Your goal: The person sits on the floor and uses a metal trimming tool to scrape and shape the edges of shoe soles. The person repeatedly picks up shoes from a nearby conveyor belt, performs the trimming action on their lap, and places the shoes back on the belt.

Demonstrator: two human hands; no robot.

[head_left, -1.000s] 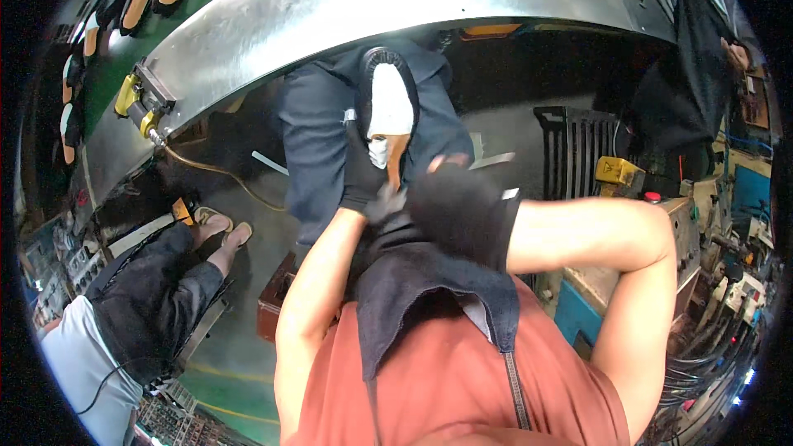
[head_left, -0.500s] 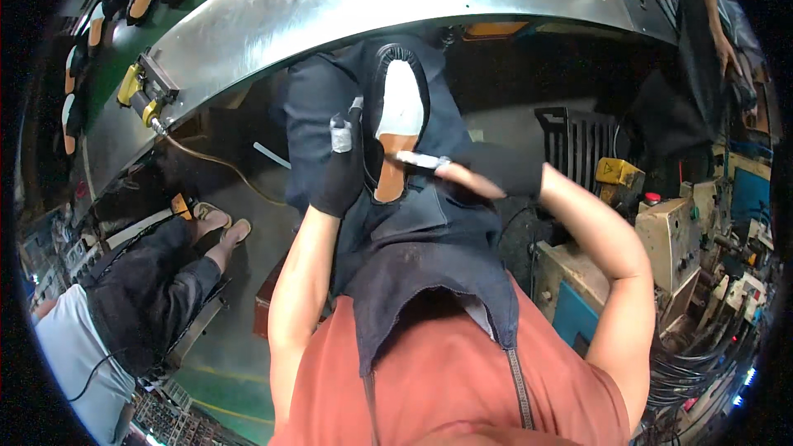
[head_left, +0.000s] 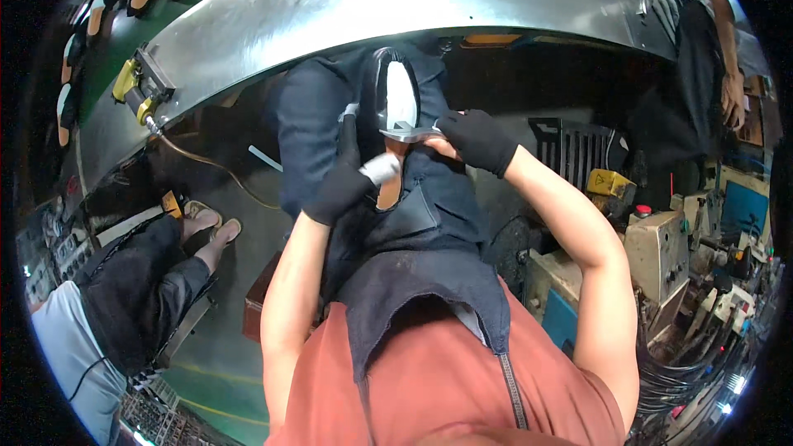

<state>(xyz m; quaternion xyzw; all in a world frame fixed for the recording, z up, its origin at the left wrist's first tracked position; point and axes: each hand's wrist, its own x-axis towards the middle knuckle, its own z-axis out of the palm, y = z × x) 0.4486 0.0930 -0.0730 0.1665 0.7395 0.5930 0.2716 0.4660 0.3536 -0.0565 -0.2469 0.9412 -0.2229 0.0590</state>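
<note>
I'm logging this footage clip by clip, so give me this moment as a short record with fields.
setting: workshop, seated person under a curved metal conveyor edge
left hand: black glove, gripping a grey-tipped tool handle
right hand: black glove, holding a shoe by its side, a thin metal tool at the fingers
shoe: dark upper, white insole, resting on the lap
nearby: another person's sandalled feet at left; machines at right

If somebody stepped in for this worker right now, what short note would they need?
Left hand: gloved, grip closed on a small light-coloured tool pressed to the shoe.
Right hand: gloved, holds a thin metal tool at the shoe's side.
The shoe, white sole up, rests on the lap over a dark apron.
Done: shoe in hand, both tools on it.
Left: cannot tell how far the work has got.
</note>
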